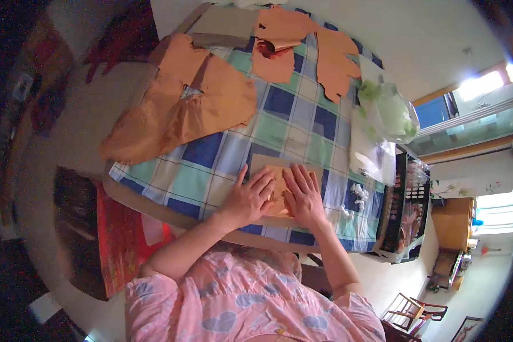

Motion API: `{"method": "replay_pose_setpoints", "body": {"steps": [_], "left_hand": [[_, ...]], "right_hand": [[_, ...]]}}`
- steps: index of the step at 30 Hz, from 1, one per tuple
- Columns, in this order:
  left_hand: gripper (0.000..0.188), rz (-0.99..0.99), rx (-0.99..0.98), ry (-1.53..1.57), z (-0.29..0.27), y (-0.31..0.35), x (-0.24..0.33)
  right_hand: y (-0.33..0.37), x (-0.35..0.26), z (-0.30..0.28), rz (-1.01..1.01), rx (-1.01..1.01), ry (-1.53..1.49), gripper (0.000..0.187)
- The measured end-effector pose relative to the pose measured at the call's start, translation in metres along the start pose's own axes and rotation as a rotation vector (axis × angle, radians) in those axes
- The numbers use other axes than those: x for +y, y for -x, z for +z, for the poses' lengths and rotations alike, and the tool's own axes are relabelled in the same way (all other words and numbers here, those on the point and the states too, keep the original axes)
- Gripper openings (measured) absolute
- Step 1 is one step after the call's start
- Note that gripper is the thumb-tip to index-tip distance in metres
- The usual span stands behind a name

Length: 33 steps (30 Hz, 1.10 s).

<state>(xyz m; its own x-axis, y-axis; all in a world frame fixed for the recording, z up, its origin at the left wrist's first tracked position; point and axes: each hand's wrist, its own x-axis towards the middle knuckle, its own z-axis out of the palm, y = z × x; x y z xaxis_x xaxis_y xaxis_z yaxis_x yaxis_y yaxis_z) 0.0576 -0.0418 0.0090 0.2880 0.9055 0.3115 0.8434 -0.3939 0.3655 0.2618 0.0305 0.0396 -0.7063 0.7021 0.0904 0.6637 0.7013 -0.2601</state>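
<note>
Both my hands lie flat, side by side, on a small tan, copper-toned sheet [280, 196] near the front edge of the table. My left hand [248, 199] covers its left part, thumb and fingers stretched out. Over the right part rests my right hand [303, 195], its fingers extended and pointing away from me. Between the hands a strip of the sheet shows, with a darker, uneven patch. Beneath it is a flat greyish-beige board [263, 161], showing past the fingertips. Neither hand grips anything. Whether the sheet is leather or foil I cannot tell.
A checked tablecloth [278, 102] covers the table. Large copper-toned sheets with ragged edges [222, 97] lie at the far left and far middle. On the right are a clear plastic bag [390, 111], small white pieces [359, 196] and a black rack [402, 199] beside the table.
</note>
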Motion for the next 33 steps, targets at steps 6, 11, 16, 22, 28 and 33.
{"method": "replay_pose_setpoints", "body": {"steps": [6,11,16,22,28,33], "left_hand": [[0.046,0.012,0.052,0.058,-0.003,-0.006,-0.003],[0.056,-0.061,0.045,-0.020,0.009,-0.029,0.023],[0.067,-0.166,0.036,0.080,0.024,-0.021,0.031],[0.076,-0.184,-0.053,0.019,0.020,-0.017,0.031],[0.072,-0.198,-0.051,-0.024,0.017,-0.018,0.033],[0.075,-0.199,-0.077,-0.066,0.015,-0.021,0.031]], "right_hand": [[-0.003,0.000,0.003,-0.003,-0.012,0.041,0.054],[-0.001,0.001,0.003,-0.010,-0.004,0.050,0.053],[0.001,0.004,0.006,-0.031,-0.006,0.066,0.053],[0.001,0.003,0.005,-0.016,0.014,0.030,0.055],[-0.001,0.001,0.000,-0.006,-0.002,0.013,0.055],[-0.001,0.003,0.004,-0.006,-0.004,0.033,0.056]]}}
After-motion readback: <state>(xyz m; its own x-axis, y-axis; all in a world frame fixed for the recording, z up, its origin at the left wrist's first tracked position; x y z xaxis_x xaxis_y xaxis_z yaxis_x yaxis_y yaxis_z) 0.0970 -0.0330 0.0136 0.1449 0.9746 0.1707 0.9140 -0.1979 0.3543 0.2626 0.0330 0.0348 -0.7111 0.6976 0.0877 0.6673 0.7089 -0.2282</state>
